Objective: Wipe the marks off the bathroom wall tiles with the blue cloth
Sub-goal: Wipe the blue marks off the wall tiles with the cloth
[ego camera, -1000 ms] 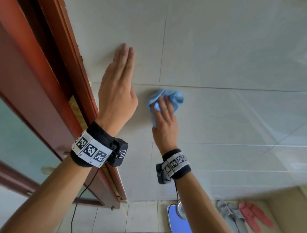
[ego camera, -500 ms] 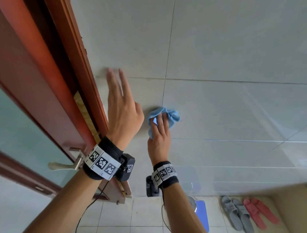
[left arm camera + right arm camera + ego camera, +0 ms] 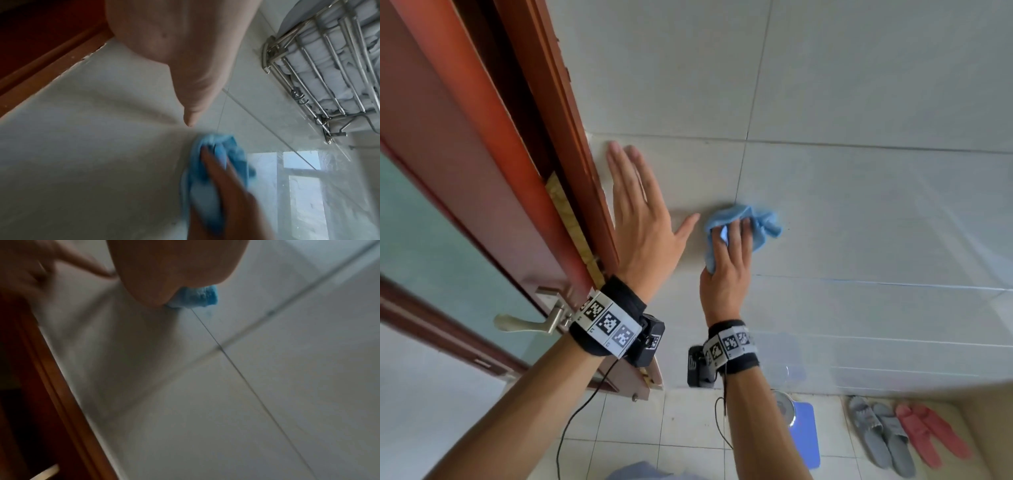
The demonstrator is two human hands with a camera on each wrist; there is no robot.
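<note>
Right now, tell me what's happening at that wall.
A person is wiping the white wall tiles beside the red-brown door frame. The right hand presses a bunched blue cloth against a tile, close to a vertical grout line. The left hand lies flat on the tile next to it, fingers straight, holding nothing. No marks are clearly visible.

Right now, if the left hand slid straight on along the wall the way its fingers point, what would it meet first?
The left hand points up the wall tiles, slightly towards the door frame. Only bare tile and a grout line lie ahead; it might graze the frame, though depth is unclear.
</note>
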